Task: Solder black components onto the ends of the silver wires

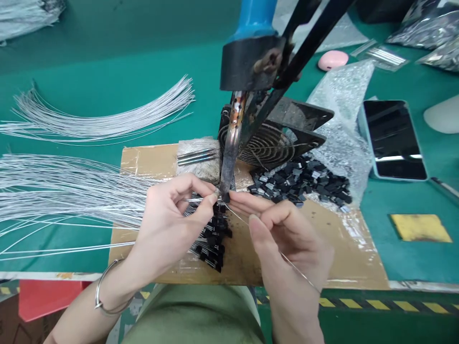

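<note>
My left hand (177, 217) pinches a thin white wire between thumb and fingertips, just left of the dark tip of a soldering iron (231, 157). My right hand (287, 234) holds a thin silvery strand (236, 213) that runs up to the iron's tip and trails back over the palm. A small black piece sits at the tip, partly hidden by my fingers. Below the fingertips lie wires with black connectors (215, 239) on their ends, on brown cardboard (247, 267).
Behind the iron stands a fan with a round grille (267, 143). A pile of small black parts (304, 181) lies right of it. Bundled white wires (107, 122) lie at left; a phone (394, 138) and yellow sponge (420, 227) are at right.
</note>
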`<move>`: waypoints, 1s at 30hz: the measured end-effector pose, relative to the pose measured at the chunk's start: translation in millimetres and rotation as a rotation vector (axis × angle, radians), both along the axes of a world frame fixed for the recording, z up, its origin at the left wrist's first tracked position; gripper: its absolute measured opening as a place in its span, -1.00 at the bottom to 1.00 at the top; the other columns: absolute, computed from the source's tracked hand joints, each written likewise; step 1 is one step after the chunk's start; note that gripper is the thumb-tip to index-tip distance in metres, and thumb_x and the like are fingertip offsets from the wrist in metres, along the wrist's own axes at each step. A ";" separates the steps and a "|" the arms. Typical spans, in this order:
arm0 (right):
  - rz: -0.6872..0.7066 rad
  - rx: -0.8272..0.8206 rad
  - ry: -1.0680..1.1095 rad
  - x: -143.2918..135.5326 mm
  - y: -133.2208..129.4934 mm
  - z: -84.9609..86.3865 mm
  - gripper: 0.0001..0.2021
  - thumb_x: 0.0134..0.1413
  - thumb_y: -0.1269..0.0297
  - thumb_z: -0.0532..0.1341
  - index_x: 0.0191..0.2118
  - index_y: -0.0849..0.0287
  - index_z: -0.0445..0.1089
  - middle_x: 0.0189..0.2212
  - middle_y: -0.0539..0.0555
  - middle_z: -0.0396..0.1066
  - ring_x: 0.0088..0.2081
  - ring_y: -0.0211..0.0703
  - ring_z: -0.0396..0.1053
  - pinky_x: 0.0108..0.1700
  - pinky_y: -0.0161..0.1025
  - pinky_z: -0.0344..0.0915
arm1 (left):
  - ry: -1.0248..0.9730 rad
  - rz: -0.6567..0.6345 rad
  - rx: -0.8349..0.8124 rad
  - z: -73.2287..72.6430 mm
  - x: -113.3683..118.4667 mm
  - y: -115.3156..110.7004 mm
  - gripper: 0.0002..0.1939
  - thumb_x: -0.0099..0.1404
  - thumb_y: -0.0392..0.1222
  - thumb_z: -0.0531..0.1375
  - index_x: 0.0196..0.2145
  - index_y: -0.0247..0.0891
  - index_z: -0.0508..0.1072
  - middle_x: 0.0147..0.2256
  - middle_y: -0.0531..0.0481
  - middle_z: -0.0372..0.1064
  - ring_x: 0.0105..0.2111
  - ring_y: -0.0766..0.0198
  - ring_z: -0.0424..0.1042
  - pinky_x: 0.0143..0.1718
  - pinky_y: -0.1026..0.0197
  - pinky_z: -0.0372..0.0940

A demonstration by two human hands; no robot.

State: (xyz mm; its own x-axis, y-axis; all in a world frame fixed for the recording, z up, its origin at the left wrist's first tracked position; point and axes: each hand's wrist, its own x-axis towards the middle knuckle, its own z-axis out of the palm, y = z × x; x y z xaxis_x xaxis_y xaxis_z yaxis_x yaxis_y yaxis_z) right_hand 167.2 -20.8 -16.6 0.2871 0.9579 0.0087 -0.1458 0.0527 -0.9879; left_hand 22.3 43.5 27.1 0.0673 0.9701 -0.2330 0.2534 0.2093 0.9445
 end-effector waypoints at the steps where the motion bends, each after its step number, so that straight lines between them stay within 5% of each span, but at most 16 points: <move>1: 0.000 0.000 -0.002 0.0 0.0 0.0 -0.79 0.36 0.47 0.27 -0.35 0.10 0.41 0.00 0.02 0.68 0.03 -0.16 0.65 0.18 -0.22 0.57 | -0.001 -0.001 0.003 0.2 0.2 0.0 -0.85 0.22 -0.43 0.34 -0.46 -0.27 0.54 -0.40 0.09 0.59 -0.39 0.42 0.51 -0.35 0.44 0.33; 30: -0.041 -0.017 0.006 -3.6 1.5 5.5 -0.78 0.32 0.48 0.31 -0.37 0.10 0.42 -0.03 0.02 0.69 -0.03 -0.20 0.67 0.14 -0.28 0.58 | 0.044 -0.010 0.028 -2.8 -2.5 -2.2 -0.89 0.23 -0.35 0.36 -0.44 -0.26 0.55 -0.35 0.04 0.61 -0.42 0.37 0.46 -0.39 0.35 0.30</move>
